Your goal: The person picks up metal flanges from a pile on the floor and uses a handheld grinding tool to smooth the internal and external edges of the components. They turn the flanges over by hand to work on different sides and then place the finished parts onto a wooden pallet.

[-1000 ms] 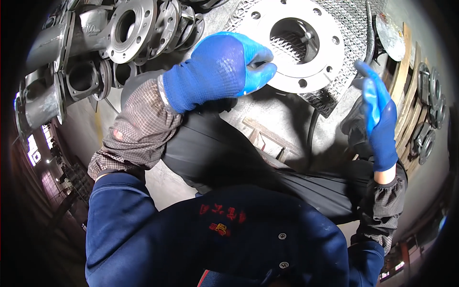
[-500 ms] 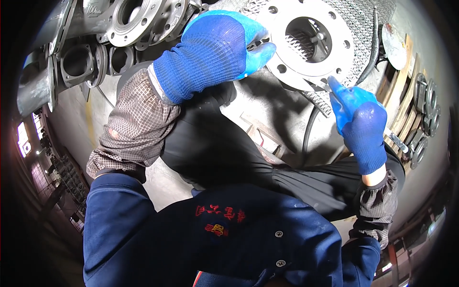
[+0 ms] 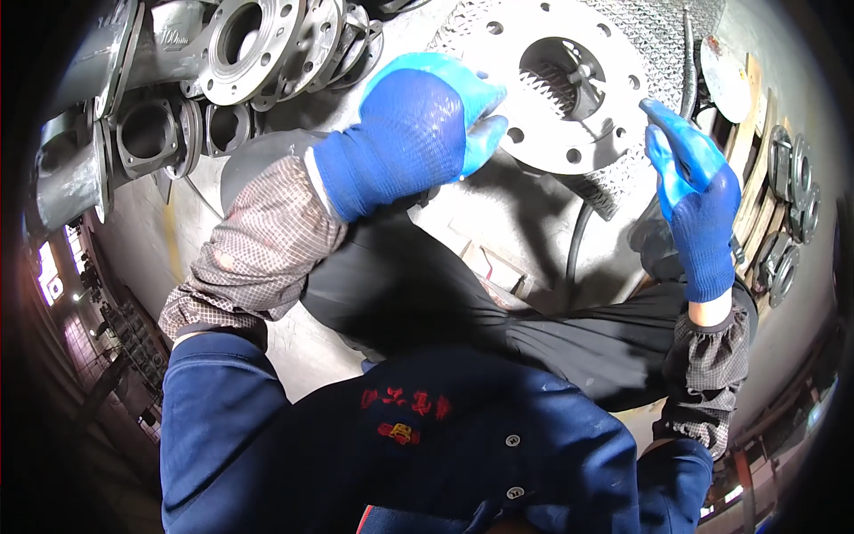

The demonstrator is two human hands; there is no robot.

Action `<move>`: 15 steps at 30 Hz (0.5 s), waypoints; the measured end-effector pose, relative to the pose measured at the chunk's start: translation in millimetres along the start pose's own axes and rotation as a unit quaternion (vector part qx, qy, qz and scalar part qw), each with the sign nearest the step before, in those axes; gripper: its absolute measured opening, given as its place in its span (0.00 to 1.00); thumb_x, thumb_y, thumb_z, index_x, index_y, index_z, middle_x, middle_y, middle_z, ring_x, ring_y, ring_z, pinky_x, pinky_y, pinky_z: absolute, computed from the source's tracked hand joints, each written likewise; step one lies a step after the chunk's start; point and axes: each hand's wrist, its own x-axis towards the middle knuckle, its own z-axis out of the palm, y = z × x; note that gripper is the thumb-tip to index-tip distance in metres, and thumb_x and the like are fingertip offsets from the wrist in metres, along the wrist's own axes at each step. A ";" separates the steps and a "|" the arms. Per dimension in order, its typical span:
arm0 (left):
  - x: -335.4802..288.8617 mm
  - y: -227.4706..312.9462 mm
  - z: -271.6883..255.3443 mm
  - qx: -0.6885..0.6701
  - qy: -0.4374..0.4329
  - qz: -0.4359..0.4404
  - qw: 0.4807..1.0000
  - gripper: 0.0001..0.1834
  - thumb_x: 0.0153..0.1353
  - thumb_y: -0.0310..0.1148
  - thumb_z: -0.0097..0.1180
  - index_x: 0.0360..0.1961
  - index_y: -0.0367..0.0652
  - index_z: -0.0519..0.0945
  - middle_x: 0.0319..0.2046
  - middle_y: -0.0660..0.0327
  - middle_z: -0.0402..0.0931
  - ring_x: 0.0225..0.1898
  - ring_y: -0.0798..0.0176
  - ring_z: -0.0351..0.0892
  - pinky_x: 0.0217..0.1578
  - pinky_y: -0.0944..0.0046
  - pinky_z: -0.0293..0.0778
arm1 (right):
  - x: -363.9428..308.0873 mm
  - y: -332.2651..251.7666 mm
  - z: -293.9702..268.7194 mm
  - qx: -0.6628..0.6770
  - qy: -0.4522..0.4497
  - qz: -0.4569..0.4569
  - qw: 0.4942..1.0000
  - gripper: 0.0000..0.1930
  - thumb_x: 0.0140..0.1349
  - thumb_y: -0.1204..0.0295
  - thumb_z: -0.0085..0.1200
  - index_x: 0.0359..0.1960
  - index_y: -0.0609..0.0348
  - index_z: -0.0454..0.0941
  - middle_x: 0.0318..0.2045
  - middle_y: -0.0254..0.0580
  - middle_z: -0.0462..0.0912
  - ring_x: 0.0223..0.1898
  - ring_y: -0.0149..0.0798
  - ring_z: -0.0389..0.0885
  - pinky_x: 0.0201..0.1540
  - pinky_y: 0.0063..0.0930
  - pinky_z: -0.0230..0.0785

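A large pale metal flange point(image 3: 544, 147) with a round central opening and several bolt holes lies ahead of me, face up. Inside its bore, ridged metal mesh and a small inner fitting show. My left hand point(image 3: 431, 116), in a blue coated glove, is at the flange's left rim. Its thumb and fingers are apart in a curve there; whether they press on the rim is unclear. My right hand point(image 3: 685, 160), also gloved in blue, hovers just beyond the right rim. Its fingers stretch forward, apart from each other, with nothing visible in them.
Several grey flanged pipe fittings point(image 3: 142, 133) crowd the upper left. Under the flange is a metal mesh surface point(image 3: 680, 31); a dark hose point(image 3: 579, 240) runs down from it. At right, wooden slats point(image 3: 752, 169) stand beside several metal rings point(image 3: 801, 173). My legs point(image 3: 427, 276) are below.
My left hand has slid nearer to me along the left rim. My right hand has drawn off the lower right rim, moving rightward and slightly up. The view has shifted slightly.
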 end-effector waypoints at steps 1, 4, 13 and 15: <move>3.1 4.0 2.3 0.023 0.060 0.007 0.998 0.16 0.48 0.38 0.58 0.37 0.41 0.79 0.34 0.54 0.77 0.37 0.52 0.77 0.37 0.57 0.73 | -1.8 5.1 1.9 0.031 0.028 0.001 0.999 0.12 0.57 0.74 0.56 0.43 0.56 0.79 0.29 0.39 0.81 0.27 0.27 0.77 0.32 0.19 0.69; 15.9 4.8 16.2 0.082 0.111 -0.001 0.990 0.22 0.46 0.44 0.59 0.41 0.43 0.77 0.44 0.51 0.74 0.47 0.50 0.73 0.46 0.56 0.71 | 1.5 15.4 -3.3 0.104 0.040 0.134 0.985 0.12 0.61 0.69 0.53 0.44 0.59 0.78 0.29 0.37 0.81 0.27 0.24 0.76 0.30 0.17 0.67; 45.0 -12.0 30.8 0.209 -0.035 0.156 0.965 0.22 0.50 0.52 0.54 0.40 0.49 0.78 0.43 0.61 0.75 0.51 0.57 0.71 0.56 0.49 0.61 | -3.1 6.6 -15.2 0.197 0.087 0.186 0.959 0.13 0.61 0.68 0.53 0.45 0.60 0.77 0.28 0.37 0.80 0.24 0.20 0.72 0.25 0.12 0.64; 48.5 -12.3 31.4 0.205 -0.024 0.181 0.962 0.20 0.48 0.52 0.54 0.34 0.48 0.80 0.37 0.63 0.77 0.46 0.58 0.74 0.52 0.51 0.66 | -4.4 7.0 -17.7 0.189 0.094 0.184 0.960 0.13 0.61 0.68 0.53 0.45 0.61 0.77 0.28 0.37 0.80 0.25 0.21 0.73 0.26 0.12 0.64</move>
